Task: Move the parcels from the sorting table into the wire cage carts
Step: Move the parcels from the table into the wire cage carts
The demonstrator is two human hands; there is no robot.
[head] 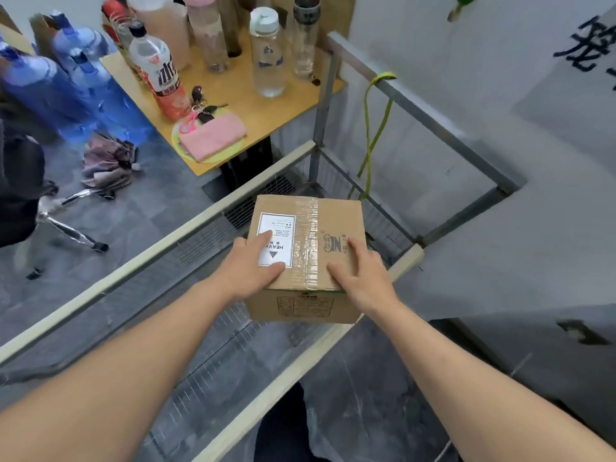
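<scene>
Head view only. Cardboard box (308, 258) at centre of frame, taped along the top, white label reading "HEAVY" on its left half, printed logo on its right half. Held over the wire cage cart (213, 221), whose pale top rails run diagonally from lower left toward centre right; mesh walls visible below and behind the box. Cannot tell whether the box bottom touches anything.

Left hand (253, 265) on the box's near-left corner, fingers spread and laid over the label, thumb along the top near the front edge: a loose, mostly flat grip pressing on the cardboard. Right hand (361, 270) on the near-right corner, fingers spread across the top beside the tape, likewise pressing rather than curling round. Both bare forearms reaching in from the bottom corners.

Upper left: wooden table (266, 105) carrying several bottles (266, 51), a pink cloth (211, 136) on a yellow mat, keys beside it. Blue water jugs (66, 78) at far left, blurred. Green strap (375, 128) tied to a metal rail at upper right. Grey tiled floor (143, 208) beneath.
</scene>
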